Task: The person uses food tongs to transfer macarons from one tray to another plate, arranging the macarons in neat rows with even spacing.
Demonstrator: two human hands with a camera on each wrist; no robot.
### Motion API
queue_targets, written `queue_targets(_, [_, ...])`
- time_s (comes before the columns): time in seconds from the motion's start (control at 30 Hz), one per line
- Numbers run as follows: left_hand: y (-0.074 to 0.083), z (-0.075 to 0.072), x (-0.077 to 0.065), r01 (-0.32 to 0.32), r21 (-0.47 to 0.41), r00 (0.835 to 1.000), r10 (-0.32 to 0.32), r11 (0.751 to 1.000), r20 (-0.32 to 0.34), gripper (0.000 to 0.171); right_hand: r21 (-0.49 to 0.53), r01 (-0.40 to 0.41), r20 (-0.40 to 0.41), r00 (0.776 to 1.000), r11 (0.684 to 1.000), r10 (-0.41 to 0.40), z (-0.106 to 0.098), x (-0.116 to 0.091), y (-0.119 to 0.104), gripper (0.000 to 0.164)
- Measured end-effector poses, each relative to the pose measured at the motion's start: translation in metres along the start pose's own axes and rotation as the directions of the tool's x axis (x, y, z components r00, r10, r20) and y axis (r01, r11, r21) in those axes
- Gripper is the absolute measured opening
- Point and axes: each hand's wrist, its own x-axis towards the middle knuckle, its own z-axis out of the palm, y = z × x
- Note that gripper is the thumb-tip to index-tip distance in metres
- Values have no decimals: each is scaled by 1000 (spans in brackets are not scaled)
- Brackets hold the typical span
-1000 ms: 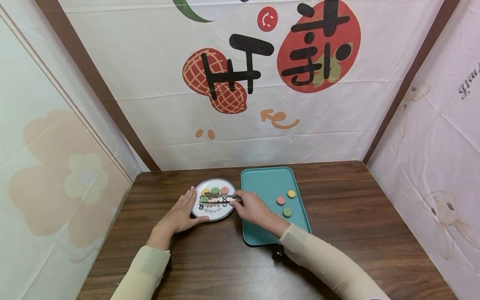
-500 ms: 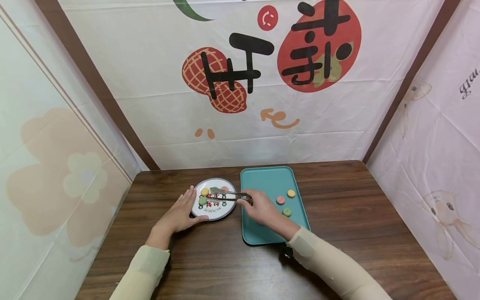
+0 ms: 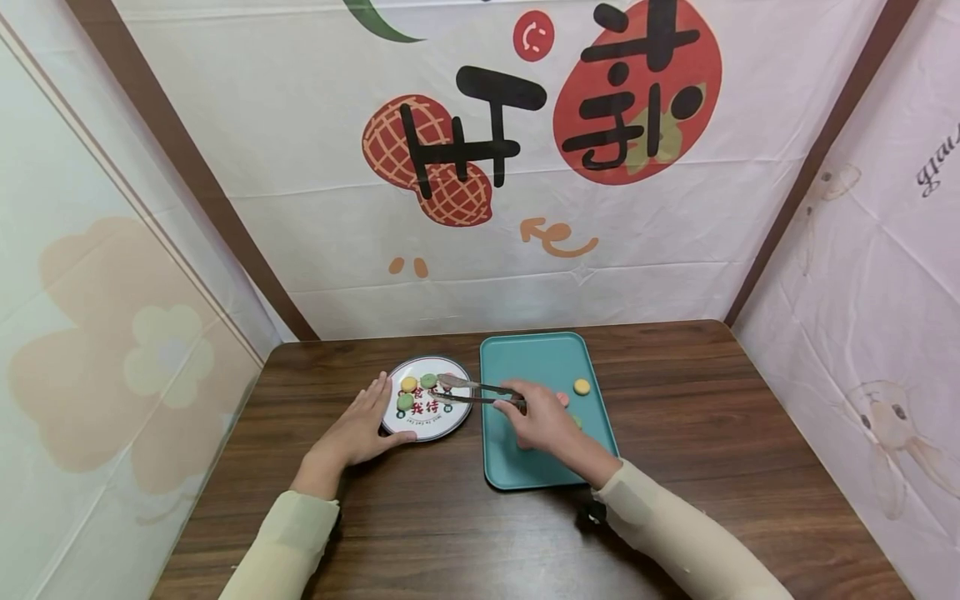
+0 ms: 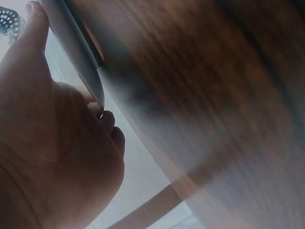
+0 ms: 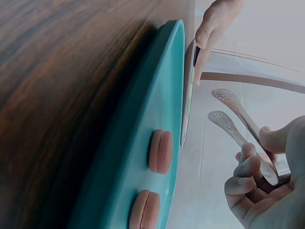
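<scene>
My left hand rests against the left side of a white printed plate, fingers straight and thumb along its front rim. On that plate lie a yellow macaron and two green macarons. My right hand grips metal serving tongs over the plate's right side. Their perforated tips stand apart in the right wrist view, with nothing seen between them. The pink macaron on the plate is hidden behind the tongs.
Right of the plate lies a teal tray, partly under my right hand and forearm. It bears a yellow macaron and others partly covered by the hand; two pink macarons show in the right wrist view. A printed cloth hangs behind the wooden table.
My right hand has drawn the tongs rightward from over the macarons, and the tongs' arms have spread wider. The left hand keeps its place on the plate.
</scene>
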Motion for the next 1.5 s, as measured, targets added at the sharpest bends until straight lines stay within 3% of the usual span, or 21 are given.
queue_targets(0.37, [1,-1,-1,9,-1,1000,-9,1000,8,124,-5,-4,-15,1000,1000,4,-12,-11,1,39])
queue_targets(0.87, [0,-3,0,16,-5,1000,-16,1000,15,125,12,53,-24,998,999,-53,-27,-27,14,36])
queue_targets(1.2, [0,-2,0,17,-8,1000,-17,1000,15,126,41,13,-25,1000,999,-12,-38,-41,23,40])
queue_targets(1.5, [2,-3,-1,19,-18,1000,-19,1000,16,125,5,35,-81,996,999,-35,-50,-49,26,35])
